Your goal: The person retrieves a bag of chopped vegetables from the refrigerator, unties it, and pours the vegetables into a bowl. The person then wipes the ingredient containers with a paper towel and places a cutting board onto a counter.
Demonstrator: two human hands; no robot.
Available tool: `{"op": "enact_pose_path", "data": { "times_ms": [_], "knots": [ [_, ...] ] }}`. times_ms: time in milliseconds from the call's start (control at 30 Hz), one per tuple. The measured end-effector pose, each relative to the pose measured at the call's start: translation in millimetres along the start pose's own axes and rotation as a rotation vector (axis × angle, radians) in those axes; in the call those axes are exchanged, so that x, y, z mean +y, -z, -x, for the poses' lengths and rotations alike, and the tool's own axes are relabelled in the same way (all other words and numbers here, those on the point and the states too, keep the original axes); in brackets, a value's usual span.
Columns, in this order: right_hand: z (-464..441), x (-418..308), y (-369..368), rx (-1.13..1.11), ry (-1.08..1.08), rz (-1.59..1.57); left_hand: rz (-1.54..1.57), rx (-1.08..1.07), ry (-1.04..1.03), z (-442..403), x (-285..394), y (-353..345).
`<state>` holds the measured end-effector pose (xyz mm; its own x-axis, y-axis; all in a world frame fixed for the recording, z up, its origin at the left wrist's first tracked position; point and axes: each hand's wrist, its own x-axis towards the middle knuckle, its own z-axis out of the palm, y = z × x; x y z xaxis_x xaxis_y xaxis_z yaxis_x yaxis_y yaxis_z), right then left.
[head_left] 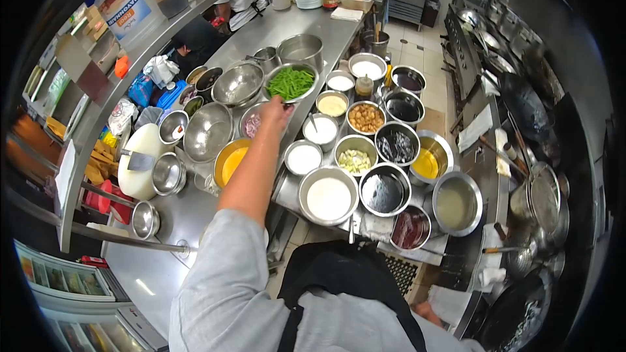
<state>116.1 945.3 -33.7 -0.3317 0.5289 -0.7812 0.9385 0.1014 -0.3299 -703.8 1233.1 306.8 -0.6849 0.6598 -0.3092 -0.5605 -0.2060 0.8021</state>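
Note:
My left hand (pixel 277 111) is stretched out to the near edge of a metal bowl of cut green vegetables (pixel 291 83). Its fingers are closed at the rim, over the greens; what they hold, if anything, is too small to make out. Just below the hand is a bowl of sliced purple onion (pixel 252 124), partly behind my forearm, and then a bowl of yellow liquid (pixel 233 163). My right hand (pixel 427 313) is low at the right, beside my apron and a white cloth (pixel 450 303), with its fingers not clearly visible.
Metal pots of white liquid (pixel 328 198), browned pieces (pixel 366 118) and dark sauces stand right of my left arm. Empty steel bowls (pixel 208 132) and a white board with a cleaver (pixel 139 160) lie left. A stove with woks (pixel 525 107) lines the right. Another person (pixel 244 0) stands beyond the counter.

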Motion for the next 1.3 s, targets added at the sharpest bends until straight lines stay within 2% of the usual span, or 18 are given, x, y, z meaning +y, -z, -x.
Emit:
{"op": "enact_pose_path", "data": {
  "times_ms": [67,167,200,233,367,467,533,633,700,733,800,833,900,1000,1100,1167,1233,1300],
  "knots": [
    [12.6,-1.8,-12.3,0.058,0.003,-0.122,-0.067,0.255,0.01,-23.2,-16.0,-28.6],
    [24.5,1.9,-52.8,0.149,0.189,-0.145,-0.009,0.419,0.006,-43.1,-34.8,-52.9],
    [18.9,29.4,-94.8,0.261,0.568,-0.05,0.011,0.467,0.02,-42.6,-36.2,-58.7],
    [34.6,-13.3,-70.1,0.167,0.19,-0.193,0.017,0.465,0.032,-63.8,-47.0,-54.4],
    [25.4,-59.3,-62.5,0.168,0.013,-0.254,-0.15,0.628,-0.015,-119.5,-73.4,-36.4],
    [11.4,-72.5,-66.9,0.204,0.036,-0.22,-0.421,0.64,-0.051,-106.1,-70.5,-34.7],
    [-1.4,-76.9,-71.0,0.243,0.112,-0.127,-0.376,0.632,-0.024,-103.2,-74.0,-35.2],
    [-43.7,-46.6,-93.7,0.481,0.516,0.398,-0.21,0.769,-0.046,-86.7,-82.7,-43.2],
    [-30.8,-100.3,-41.3,0.215,0.014,-0.311,0.061,0.404,0.219,-69.1,-78.3,-32.9],
    [-31.6,-117.6,-23.0,0.177,-0.139,-0.583,0.102,0.324,0.191,-56.1,-75.4,-29.7],
    [-38.9,-140.4,3.9,0.175,-0.283,-0.939,0.059,0.248,0.16,-19.8,-57.5,-32.3],
    [-42.1,-149.4,11.7,0.17,-0.331,-1.01,0.03,0.065,0.095,-14.8,-60.9,-16.0],
    [-54.5,-141.4,16.2,0.15,-0.298,-0.995,-0.032,-0.071,-0.096,34.1,-37.4,-7.9],
    [-74.1,-115.7,16.8,0.142,-0.239,-0.983,-0.131,-0.163,-0.189,105.4,-2.7,19.4],
    [-75.0,-117.5,30.0,0.097,-0.208,-0.834,-0.008,-0.468,0.274,162.1,17.6,77.4],
    [-73.0,-112.0,41.7,0.07,-0.186,-0.713,-0.037,-0.448,0.359,218.3,28.8,94.5],
    [-72.7,-102.3,55.2,0.055,-0.166,-0.604,-0.08,-0.258,0.467,259.3,34.4,97.9],
    [-70.1,-92.5,71.5,0.051,-0.16,-0.519,-0.024,-0.323,0.508,263.7,32.2,116.8]
  ]
}}
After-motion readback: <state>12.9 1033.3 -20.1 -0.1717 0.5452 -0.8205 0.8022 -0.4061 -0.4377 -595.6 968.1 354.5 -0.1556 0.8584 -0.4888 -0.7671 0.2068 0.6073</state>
